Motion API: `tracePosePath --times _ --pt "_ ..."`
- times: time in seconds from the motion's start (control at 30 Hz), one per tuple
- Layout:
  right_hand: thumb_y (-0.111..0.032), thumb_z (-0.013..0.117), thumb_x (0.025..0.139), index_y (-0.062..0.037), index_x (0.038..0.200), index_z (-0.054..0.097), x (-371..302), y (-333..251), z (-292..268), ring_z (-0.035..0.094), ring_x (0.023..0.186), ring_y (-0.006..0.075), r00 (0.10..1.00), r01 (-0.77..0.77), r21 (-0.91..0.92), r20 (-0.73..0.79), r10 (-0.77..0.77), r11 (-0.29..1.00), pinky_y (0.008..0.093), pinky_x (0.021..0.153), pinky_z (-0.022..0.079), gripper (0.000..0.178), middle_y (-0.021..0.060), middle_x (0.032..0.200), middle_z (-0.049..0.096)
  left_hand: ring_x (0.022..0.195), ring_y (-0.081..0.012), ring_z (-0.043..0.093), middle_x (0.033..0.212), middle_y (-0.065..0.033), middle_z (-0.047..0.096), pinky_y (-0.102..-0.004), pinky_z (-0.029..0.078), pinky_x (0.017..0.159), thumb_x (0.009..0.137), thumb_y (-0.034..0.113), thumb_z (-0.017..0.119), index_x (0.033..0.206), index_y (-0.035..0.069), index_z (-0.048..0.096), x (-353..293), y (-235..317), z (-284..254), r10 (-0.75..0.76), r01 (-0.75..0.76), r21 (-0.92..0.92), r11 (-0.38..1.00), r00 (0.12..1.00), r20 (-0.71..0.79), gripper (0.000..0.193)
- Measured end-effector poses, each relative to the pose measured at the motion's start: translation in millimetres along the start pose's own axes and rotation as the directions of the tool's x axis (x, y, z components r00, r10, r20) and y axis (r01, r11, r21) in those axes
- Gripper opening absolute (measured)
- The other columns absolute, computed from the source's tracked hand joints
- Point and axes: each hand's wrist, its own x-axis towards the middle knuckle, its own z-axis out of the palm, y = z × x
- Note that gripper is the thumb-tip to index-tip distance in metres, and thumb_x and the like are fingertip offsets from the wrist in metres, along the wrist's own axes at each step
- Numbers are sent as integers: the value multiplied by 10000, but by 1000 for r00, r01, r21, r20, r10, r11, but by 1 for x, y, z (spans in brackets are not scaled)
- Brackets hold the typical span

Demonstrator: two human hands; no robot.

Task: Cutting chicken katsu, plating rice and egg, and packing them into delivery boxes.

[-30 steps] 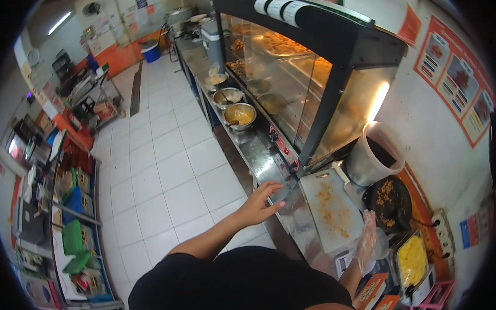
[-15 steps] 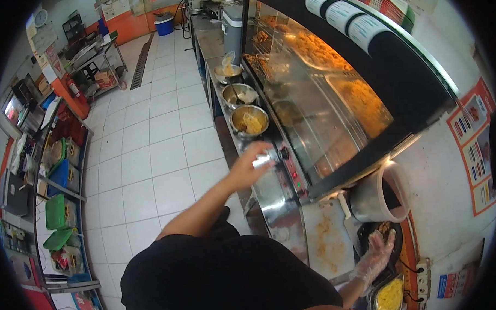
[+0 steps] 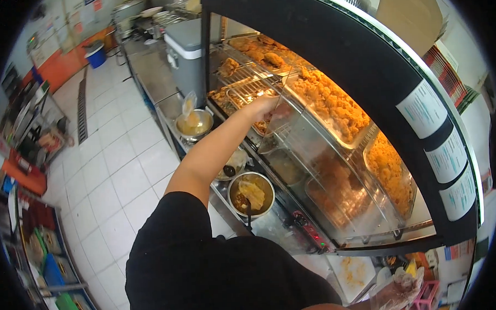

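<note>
My bare left hand (image 3: 265, 108) reaches up to the heated display case and closes round the edge of its clear glass door (image 3: 313, 152); the fingers show only partly, behind the pane. Beyond the pane's edge, the far side of the case stands uncovered, with wire racks and a few fried pieces (image 3: 228, 67). Heaped trays of golden fried chicken (image 3: 331, 105) fill the upper shelf. At the lower right, my right hand (image 3: 401, 287), in a clear plastic glove, is beside a white cutting board (image 3: 350, 274) with orange crumbs. Its fingers are blurred.
Below my left arm, a steel bowl of yellowish sauce (image 3: 251, 194) with a spoon stands on the counter ledge, and another bowl (image 3: 194, 124) sits farther off. A grey cooler (image 3: 184, 53) stands beyond the case. A pink basket (image 3: 426, 296) is near my right hand.
My left hand has moved from above the counter ledge up and away to the glass door. My right hand has left the black pan. The view has swung toward the case.
</note>
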Motion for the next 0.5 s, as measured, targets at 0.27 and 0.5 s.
tracePosePath --times 0.27,0.5 --pt "-174 538 877 4 882 568 -119 20 121 529 698 165 984 -141 -84 96 148 987 302 628 477 180 102 817 577 725 -191 645 847 -124 646 -300 551 660 880 56 522 936 -24 589 18 11 -32 70 -75 -116 990 996 -47 118" --pt "-301 595 869 13 934 634 -186 69 204 602 720 162 687 -298 -532 456 565 792 290 654 503 323 96 824 620 801 -199 616 913 -102 639 -316 489 683 939 183 427 1018 11 594 24 35 -87 144 -139 185 973 990 -12 253"
